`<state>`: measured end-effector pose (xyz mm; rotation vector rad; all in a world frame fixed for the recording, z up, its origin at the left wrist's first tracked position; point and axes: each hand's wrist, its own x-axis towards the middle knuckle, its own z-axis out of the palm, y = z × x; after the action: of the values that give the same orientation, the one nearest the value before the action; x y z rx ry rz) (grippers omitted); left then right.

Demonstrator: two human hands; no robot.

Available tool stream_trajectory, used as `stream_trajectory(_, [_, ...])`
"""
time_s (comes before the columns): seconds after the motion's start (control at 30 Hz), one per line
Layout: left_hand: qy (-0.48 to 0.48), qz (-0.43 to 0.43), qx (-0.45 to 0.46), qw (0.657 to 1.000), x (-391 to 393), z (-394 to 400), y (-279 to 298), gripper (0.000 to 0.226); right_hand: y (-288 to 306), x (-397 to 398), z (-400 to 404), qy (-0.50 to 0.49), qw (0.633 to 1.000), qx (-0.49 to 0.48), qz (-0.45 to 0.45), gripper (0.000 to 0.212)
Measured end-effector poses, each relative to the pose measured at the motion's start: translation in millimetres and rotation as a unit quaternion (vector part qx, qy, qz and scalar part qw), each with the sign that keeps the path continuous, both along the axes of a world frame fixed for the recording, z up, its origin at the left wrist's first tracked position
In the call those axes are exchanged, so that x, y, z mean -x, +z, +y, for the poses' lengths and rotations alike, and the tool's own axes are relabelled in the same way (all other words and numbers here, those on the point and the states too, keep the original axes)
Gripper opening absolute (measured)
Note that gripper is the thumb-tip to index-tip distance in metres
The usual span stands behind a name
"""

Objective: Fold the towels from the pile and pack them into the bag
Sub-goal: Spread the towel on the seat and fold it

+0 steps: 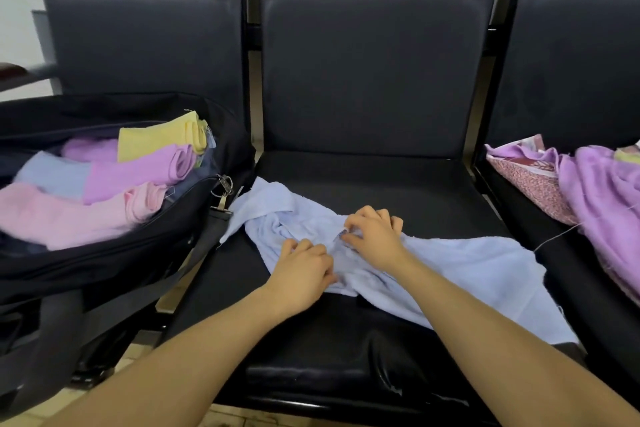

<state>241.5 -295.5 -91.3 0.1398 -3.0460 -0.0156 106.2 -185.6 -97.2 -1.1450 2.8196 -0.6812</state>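
My left hand [304,274] and right hand [372,236] both pinch the crumpled blue towel [467,267] on the middle seat [346,340], beside the open bag [194,218]. Likely fault: a twisted middle — uneven pulls would fold it crooked.

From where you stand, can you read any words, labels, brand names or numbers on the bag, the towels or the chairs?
No readable text anywhere.
Bag: no logo or label shows; its metal clip bears no legible marking.
Towels in the bag, the blue towel under the hands, and the pile: plain, or patterned without letters.
Chairs: unmarked.
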Motion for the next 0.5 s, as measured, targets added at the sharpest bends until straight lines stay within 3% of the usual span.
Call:
stream_trajectory(0.1, [-0.029, 0.098, -0.012, 0.995, -1.1, -7.8, -0.7, 0.014, 16.6, 2.8, 11.1, 0.021, 0.997, 0.047, -0.066, 0.015])
stream_trajectory(0.2, [0.01, 0.134, -0.056, 0.989, -3.5, -21.0, 17.8, 0.045, 30.0, 2.0, 26.2, 0.034, 0.989, 0.103, -0.099, 0.017])
stream_trajectory(0.27, [0.035, 0.164, -0.088, 0.982, -5.6, -28.1, 32.0, 0.045, 37.0, -1.6, 32.8, 0.022, 0.973, 0.187, -0.136, 0.014])
stream_trajectory(0.43, [0.118, 0.229, -0.319, 0.912, -17.6, -32.9, 56.9, 0.011, 73.0, -24.9, 36.4, 0.012, 0.927, 0.321, -0.193, 0.012])
stream_trajectory(0.5, [0.142, 0.243, -0.373, 0.884, -22.4, -31.5, 70.5, 0.009, 87.1, -31.5, 39.7, -0.014, 0.914, 0.351, -0.202, 0.014])
